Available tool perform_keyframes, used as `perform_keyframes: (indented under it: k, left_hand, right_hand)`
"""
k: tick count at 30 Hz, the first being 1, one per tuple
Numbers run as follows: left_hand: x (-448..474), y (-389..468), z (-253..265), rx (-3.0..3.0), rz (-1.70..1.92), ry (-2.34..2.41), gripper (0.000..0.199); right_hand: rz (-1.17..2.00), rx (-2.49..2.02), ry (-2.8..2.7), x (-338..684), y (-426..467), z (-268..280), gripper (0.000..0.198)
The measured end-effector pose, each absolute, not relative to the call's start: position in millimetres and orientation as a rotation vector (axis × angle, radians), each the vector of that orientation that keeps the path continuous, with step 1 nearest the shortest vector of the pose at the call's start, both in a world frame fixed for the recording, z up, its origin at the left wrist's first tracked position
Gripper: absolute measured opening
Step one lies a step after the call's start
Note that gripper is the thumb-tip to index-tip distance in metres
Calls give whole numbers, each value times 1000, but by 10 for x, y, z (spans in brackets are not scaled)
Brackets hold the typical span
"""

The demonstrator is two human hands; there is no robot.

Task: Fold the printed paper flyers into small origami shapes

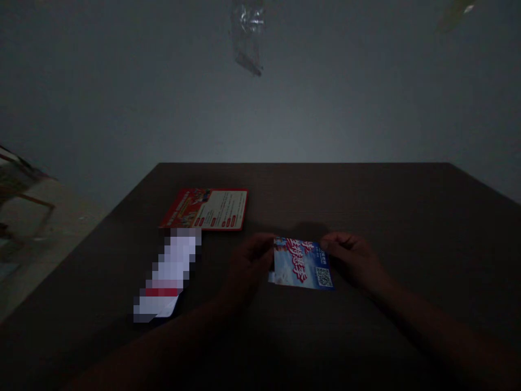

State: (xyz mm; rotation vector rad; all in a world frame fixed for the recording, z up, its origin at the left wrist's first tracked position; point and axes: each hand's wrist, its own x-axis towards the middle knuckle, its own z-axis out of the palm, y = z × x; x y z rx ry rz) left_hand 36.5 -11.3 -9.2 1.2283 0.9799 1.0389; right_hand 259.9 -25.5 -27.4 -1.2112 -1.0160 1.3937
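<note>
Between both hands, over the dark table, is a blue printed leaflet (301, 266) with red-and-white characters and a QR code at its lower right. My left hand (253, 266) grips its left edge, and a pale strip of paper shows beneath that edge. At the upper right corner my right hand (353, 255) pinches it, thumb on top. Farther back on the left lies a stack of red-and-white printed leaflets (223, 209). Nearer to me, left of my left forearm, a bright phone (173, 277) lies slanted, its screen pixelated.
The brown table (345, 190) ends at a grey wall (325, 98). A clear plastic bag (248, 38) hangs on that wall. Off the table's left side, a thin frame (28, 198) stands on the pale floor. The room is dim.
</note>
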Motion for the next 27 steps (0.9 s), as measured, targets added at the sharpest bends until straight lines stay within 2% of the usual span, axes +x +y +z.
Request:
perform_keyframes:
  k: [3,7,14,16,19,23,27]
  left_hand:
    - [382,-110,-122,1330,1035,1028,13]
    - [360,-102,-144,1517,1139,1044,25]
    - [313,-33,-123,1872,1050,1155,12]
    - [324,-23,-108,1898,1027,1232,5]
    - [342,-23,-88,1932,1006,1369,5]
    - [346,-20,-97,2008,988,1456,8]
    - [340,-6,-141,2091,935,1465,9]
  right_hand:
    - [1393,-1204,-1036,2608,-257,-300,19]
    - [1403,-1223,-1037,2605,-269,-268,19]
    - [1309,-1264,-920,2578,-255,-210,23]
    - [1162,-1265,-896,2586,-246,-217,22]
    - [860,-1284,-978,2610,-264,-201,19]
    - [359,-1202,-1410,2601,-383,-91,6]
    - [134,-902,-2119,2485,-511,5,30]
